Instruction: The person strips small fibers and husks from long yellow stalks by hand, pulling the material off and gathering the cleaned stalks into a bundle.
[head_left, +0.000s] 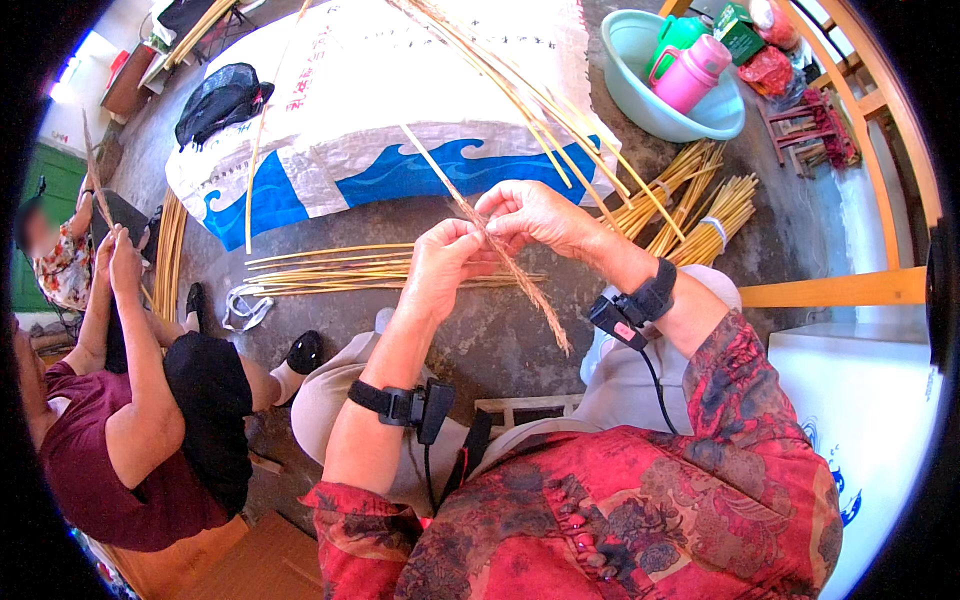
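Both my hands meet in front of me over the floor, at a dry plant stalk with a feathery seed head (529, 285). My left hand (442, 262) pinches it from the left between thumb and fingers. From the right, my right hand (536, 221) pinches the same stalk just beside the left thumb. The pale stem runs up and left over a printed woven sheet (465, 90), while the brown seed head hangs down and right. Long yellow stalks (330, 279) lie on the floor behind my left hand, partly hidden by it.
Tied stalk bundles (720, 217) stand right of my knee. A light blue basin (675, 124) holds a pink jug (694, 71) and a green one. Loose stalks and a black mesh bag (221, 101) rest on the sheet. At left, a co-worker's hands (120, 255) hold a stalk; another person sits beyond.
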